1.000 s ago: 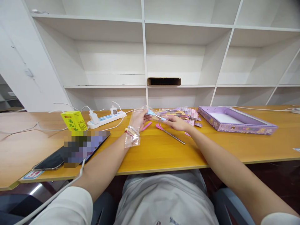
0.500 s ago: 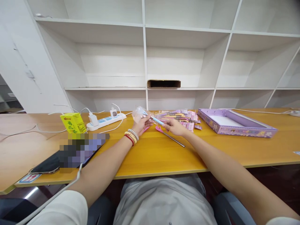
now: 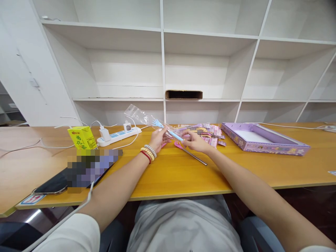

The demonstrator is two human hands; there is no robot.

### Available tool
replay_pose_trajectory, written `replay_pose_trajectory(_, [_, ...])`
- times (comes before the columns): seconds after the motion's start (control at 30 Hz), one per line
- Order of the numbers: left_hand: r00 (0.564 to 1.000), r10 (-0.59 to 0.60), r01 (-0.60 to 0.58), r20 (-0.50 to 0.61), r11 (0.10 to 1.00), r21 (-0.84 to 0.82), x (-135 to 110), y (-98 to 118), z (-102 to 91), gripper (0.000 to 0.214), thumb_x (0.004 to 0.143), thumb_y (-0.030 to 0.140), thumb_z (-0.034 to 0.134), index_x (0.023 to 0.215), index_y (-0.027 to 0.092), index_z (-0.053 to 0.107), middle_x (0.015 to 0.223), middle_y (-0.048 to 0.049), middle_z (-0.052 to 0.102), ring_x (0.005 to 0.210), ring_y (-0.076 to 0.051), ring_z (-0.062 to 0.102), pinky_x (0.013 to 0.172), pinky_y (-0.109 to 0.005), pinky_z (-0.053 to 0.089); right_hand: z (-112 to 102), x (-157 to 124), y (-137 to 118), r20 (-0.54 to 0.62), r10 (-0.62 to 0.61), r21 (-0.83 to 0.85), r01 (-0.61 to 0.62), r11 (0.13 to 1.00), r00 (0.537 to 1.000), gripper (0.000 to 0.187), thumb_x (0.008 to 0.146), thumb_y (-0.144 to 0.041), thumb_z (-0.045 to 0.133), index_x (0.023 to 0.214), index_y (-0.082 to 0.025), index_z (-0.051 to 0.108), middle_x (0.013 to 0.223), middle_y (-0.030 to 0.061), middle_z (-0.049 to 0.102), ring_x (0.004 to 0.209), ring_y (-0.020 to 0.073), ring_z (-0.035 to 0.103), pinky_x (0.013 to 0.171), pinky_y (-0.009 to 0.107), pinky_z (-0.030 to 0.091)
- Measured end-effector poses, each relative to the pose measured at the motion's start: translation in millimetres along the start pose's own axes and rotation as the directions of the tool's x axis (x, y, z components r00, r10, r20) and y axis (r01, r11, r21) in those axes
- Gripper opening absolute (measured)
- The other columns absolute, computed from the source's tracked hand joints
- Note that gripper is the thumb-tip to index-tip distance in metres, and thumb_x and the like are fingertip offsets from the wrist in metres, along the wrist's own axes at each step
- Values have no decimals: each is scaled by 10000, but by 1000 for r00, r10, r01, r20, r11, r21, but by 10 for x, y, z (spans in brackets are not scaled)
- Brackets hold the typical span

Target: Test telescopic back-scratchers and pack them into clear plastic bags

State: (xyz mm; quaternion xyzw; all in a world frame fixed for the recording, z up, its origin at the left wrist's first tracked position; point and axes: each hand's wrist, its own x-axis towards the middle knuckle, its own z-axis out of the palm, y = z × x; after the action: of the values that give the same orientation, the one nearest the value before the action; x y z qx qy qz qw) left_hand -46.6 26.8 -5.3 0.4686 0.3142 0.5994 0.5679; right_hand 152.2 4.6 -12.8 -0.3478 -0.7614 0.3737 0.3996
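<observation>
1. Our left hand (image 3: 158,138) pinches the middle of a blue stick (image 3: 176,135) between thumb and fingers, with banded bracelets (image 3: 148,154) around the wrist. Our right hand (image 3: 194,141) grasps the same stick by its thick blue handle end. We hold it slanted above the table (image 3: 168,178), its pronged head pointing up and away to the left.
2. Nearest the front edge, well to the left of our hands, lie a dark phone (image 3: 51,183) and a second flat device (image 3: 112,161), the two partly hidden by blurring.
3. Just below our right hand, a pink-pronged rod (image 3: 194,156) with a metal shaft rests on the wood. A bit of pink (image 3: 163,145) shows beside our left fingers.
4. Clear film (image 3: 138,113) spreads past the stick's head and about its shaft; we cannot tell whether the stick sits inside it.
5. To the left stands a yellow carton (image 3: 82,137), near a white power strip (image 3: 119,135) with plugs in it.
6. Beyond our right hand lies a heap of pink and purple packets (image 3: 207,130), with a purple tray (image 3: 275,147) just right of them.
7. Farthest off, we face white shelving (image 3: 126,66) that holds a cardboard box (image 3: 183,94).
</observation>
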Motion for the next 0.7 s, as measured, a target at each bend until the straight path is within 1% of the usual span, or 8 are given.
replay_pose_trajectory(0.07, [999, 32, -32, -31, 999, -3, 22, 12, -27, 249, 731, 343, 668, 786, 126, 562, 653, -30, 637, 578, -148, 650, 485, -227, 512, -36, -18, -35, 120, -7, 173, -14, 985, 993, 464, 679, -276, 664, 1065, -193, 421, 641, -45, 586, 453, 69, 452, 461, 208, 342])
replay_pose_trajectory(0.13, [997, 46, -46, -54, 999, 1, 39, 23, -59, 228, 730, 325, 666, 777, 120, 578, 667, -37, 643, 610, -155, 655, 496, -233, 518, -61, -36, -69, 200, -52, 297, -10, 955, 979, 494, 652, -248, 695, 1064, -194, 427, 698, -30, 604, 497, 77, 502, 493, 217, 390])
replay_pose_trajectory(0.23, [999, 25, -25, -36, 1000, -2, 42, 25, -89, 200, 732, 300, 663, 754, 117, 586, 660, -40, 643, 613, -155, 651, 538, -257, 534, -60, -42, -71, 224, -73, 340, -8, 940, 972, 478, 649, -272, 716, 1028, -189, 438, 691, -21, 620, 523, 96, 551, 522, 235, 429])
replay_pose_trajectory(0.3, [1000, -14, 13, 25, 1000, 8, 25, 14, -83, 194, 722, 289, 674, 748, 115, 592, 663, -46, 647, 617, -151, 647, 546, -255, 532, -39, -26, -33, 197, -65, 308, 1, 951, 978, 479, 637, -302, 733, 1000, -185, 444, 634, -31, 614, 484, 99, 541, 497, 234, 418])
replay_pose_trajectory(0.4, [986, -72, 62, 152, 996, 67, -24, -16, -35, 227, 706, 309, 691, 779, 107, 619, 725, -76, 670, 651, -160, 647, 562, -261, 533, -4, 12, 45, 98, -63, 237, 39, 971, 993, 493, 598, -337, 764, 952, -183, 457, 592, -45, 595, 455, 95, 514, 457, 220, 386])
replay_pose_trajectory(0.53, [957, -107, 61, 269, 983, 176, -92, -70, 53, 280, 683, 346, 709, 803, 100, 648, 759, -88, 680, 636, -154, 632, 587, -285, 535, 23, 39, 106, 10, -78, 135, 76, 988, 997, 516, 591, -339, 768, 978, -181, 465, 618, -47, 576, 532, 107, 536, 500, 223, 397])
replay_pose_trajectory(0.63, [941, -132, 43, 311, 960, 276, -115, -110, 95, 296, 641, 328, 744, 821, 107, 660, 732, -72, 677, 605, -145, 618, 569, -275, 519, 36, 33, 110, -21, -156, -59, 154, 986, 988, 520, 611, -323, 752, 1034, -171, 491, 707, -18, 594, 636, 128, 564, 583, 246, 420])
replay_pose_trajectory(0.7, [938, -143, 32, 316, 943, 331, -115, -126, 104, 311, 619, 320, 759, 830, 113, 666, 736, -72, 680, 596, -147, 616, 566, -277, 516, 41, 21, 91, -36, -236, -249, 220, 943, 971, 550, 614, -303, 749, 1086, -168, 502, 744, -2, 603, 670, 137, 560, 616, 256, 415])
